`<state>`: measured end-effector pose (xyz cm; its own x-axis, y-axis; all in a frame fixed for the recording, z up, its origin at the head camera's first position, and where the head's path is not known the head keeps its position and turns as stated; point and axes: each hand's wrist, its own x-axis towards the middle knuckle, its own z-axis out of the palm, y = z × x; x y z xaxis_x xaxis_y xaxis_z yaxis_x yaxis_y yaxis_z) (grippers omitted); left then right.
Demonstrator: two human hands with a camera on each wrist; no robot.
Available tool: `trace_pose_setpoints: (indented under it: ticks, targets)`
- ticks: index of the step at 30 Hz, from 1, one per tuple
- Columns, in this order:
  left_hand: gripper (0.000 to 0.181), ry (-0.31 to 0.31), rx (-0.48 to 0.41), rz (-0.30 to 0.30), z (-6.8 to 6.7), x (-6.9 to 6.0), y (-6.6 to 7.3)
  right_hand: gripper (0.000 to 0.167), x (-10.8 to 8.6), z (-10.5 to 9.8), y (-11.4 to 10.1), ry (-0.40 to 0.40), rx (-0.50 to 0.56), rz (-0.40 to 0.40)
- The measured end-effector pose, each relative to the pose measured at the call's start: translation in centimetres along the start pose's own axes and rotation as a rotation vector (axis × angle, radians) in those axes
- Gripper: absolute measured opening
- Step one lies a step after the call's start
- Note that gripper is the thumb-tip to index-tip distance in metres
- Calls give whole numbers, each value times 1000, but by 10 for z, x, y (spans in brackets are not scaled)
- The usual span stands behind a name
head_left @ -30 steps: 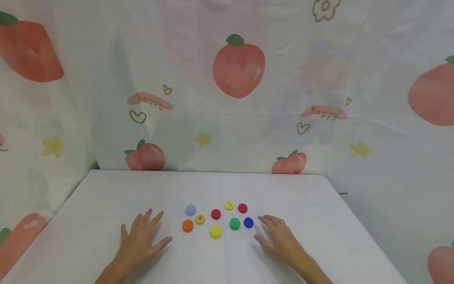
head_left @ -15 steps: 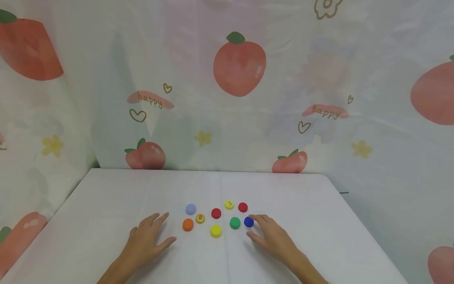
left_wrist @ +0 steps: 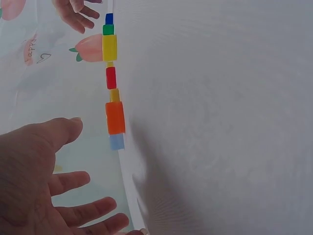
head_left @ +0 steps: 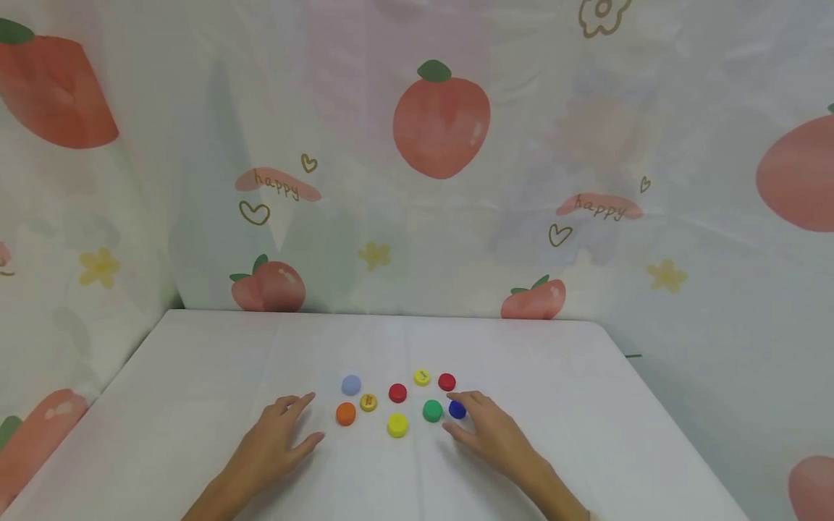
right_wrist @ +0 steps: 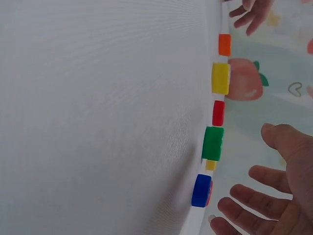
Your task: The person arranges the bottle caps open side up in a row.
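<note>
Several round plastic bottle caps lie scattered mid-table in the head view. To the left are a light blue cap point(head_left: 351, 385), an orange cap point(head_left: 346, 414) and a small gold printed cap point(head_left: 368, 402). A red cap point(head_left: 397, 393), a large yellow cap point(head_left: 397, 425) and a yellow printed cap point(head_left: 422, 378) sit centrally. A second red cap point(head_left: 447, 381), a green cap point(head_left: 433, 411) and a blue cap point(head_left: 457, 410) are on the right. My left hand point(head_left: 274, 438), fingers relaxed, is left of the orange cap. My right hand point(head_left: 495, 434) hovers by the blue cap, partly covering it, holding nothing.
The caps rest on a white table point(head_left: 228, 354) with its far edge against a peach-printed cloth backdrop point(head_left: 443, 217). More of that cloth hangs at the left and right sides.
My right hand has moved left, its fingers now over part of the blue cap. My left hand has shifted slightly right, its fingers less spread. The caps have stayed in place.
</note>
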<state>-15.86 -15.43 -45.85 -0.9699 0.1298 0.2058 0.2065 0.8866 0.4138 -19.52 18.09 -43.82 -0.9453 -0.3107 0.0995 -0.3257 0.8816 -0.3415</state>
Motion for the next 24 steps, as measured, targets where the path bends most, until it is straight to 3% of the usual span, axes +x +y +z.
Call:
trace_pose_setpoints:
  ticks: [11, 18, 24]
  targets:
    - [58, 25, -15, 18, 1, 2, 2, 47, 3, 4, -8, -15, 36, -54]
    - [60, 55, -50, -13, -10, 11, 2, 48, 6, 7, -16, -10, 60, -66]
    - [60, 13, -64, -40, -12, 13, 5, 48, 7, 9, -22, 5, 63, -64]
